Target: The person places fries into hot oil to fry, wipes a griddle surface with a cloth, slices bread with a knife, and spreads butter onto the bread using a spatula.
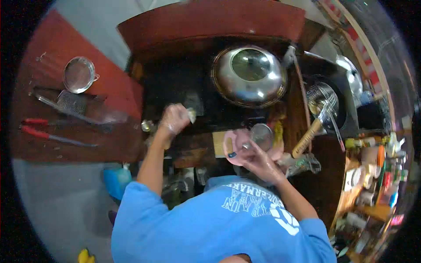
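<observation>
Left hand (173,118) closed on small whitish piece (191,115), not yet set down; right hand (262,164) at rounded pink tray (239,136), grip unclear.

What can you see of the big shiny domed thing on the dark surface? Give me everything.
The domed piece is round, broad and silvery, apparently polished metal, with bright glare spots. A greenish, see-through-looking round panel, probably glass, is set in its top. A darker rim runs around its base. It sits dome up, seemingly level, on the dark surface, beyond the hands. Neither the left hand nor the right hand touches it. Whatever it may cover can't be made out.
</observation>
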Demonstrator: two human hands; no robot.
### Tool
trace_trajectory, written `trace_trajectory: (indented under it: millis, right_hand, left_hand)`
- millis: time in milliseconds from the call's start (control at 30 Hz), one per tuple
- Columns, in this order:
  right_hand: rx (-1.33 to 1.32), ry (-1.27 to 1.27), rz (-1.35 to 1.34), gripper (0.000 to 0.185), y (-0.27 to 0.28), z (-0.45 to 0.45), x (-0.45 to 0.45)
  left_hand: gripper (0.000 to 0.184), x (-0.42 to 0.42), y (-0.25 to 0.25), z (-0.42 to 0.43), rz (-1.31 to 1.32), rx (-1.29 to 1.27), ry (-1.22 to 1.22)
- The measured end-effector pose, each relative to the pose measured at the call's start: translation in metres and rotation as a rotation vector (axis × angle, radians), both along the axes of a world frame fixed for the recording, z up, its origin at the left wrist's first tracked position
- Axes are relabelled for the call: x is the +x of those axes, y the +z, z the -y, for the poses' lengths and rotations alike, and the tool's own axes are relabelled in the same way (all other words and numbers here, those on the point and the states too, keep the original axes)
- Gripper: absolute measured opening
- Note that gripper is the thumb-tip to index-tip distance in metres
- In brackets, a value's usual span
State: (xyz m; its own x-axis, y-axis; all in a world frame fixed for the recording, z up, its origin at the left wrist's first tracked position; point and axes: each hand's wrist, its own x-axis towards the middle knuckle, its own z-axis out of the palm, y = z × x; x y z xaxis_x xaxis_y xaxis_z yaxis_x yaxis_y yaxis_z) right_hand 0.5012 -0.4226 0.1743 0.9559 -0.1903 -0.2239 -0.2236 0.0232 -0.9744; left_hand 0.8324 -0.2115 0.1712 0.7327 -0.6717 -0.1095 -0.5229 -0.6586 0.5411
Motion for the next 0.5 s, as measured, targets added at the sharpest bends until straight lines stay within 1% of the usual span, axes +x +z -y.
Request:
trace_trajectory:
  millis: [33,67,100,133,167,233,267,333,367,400,433,467,500]
  right_hand:
    - [-0.084,0.008,-0.086,0.08,0.005,0.005,-0.01]
    - [-0.171,0.011,-0.172,0.077,0.006,0.01,-0.019]
    - [-0.154,0.0,-0.169,0.071,0.004,0.012,-0.027]
    - [-0.14,-0.017,-0.169,0.066,0.001,0.014,-0.036]
    - [-0.145,-0.003,-0.168,0.066,-0.004,0.016,-0.046]
    - [0.16,-0.153,-0.2,0.056,-0.016,0.019,-0.066]
    - [0.195,-0.193,-0.234,0.052,-0.019,0.019,-0.073]
    - [0.206,-0.236,-0.272,0.052,-0.019,0.023,-0.082]
    - [0.226,-0.279,-0.302,0.052,-0.017,0.023,-0.085]
    - [0.248,-0.323,-0.331,0.053,-0.015,0.023,-0.088]
    - [0.249,-0.322,-0.337,0.053,-0.014,0.023,-0.09]
    - [0.25,-0.336,-0.345,0.052,-0.013,0.024,-0.092]
    - [0.25,-0.349,-0.352,0.052,-0.012,0.027,-0.095]
  left_hand:
    - [0.031,0.043,-0.008,-0.007,0.214,0.206,0.202]
    - [0.033,0.076,-0.015,-0.023,0.352,0.208,0.385]
    - [0.027,0.104,-0.013,-0.027,0.36,0.288,0.576]
    - [0.023,0.146,-0.044,-0.045,0.418,0.301,0.595]
    - [0.023,0.158,-0.048,-0.049,0.414,0.301,0.611]
    - [0.02,0.172,-0.057,-0.047,0.449,0.25,0.557]
    - [0.02,0.176,-0.063,-0.039,0.439,0.247,0.561]
    - [0.02,0.182,-0.081,-0.017,0.429,0.293,0.339]
    - [0.021,0.197,-0.121,-0.007,0.403,0.343,0.371]
    - [0.025,0.149,-0.066,0.019,0.347,0.292,0.294]
    - [0.025,0.137,-0.082,0.023,0.403,0.165,0.077]
    - [0.025,0.13,-0.111,0.038,0.41,0.315,0.064]
    - [0.024,0.098,-0.092,0.05,0.388,0.404,-0.005]
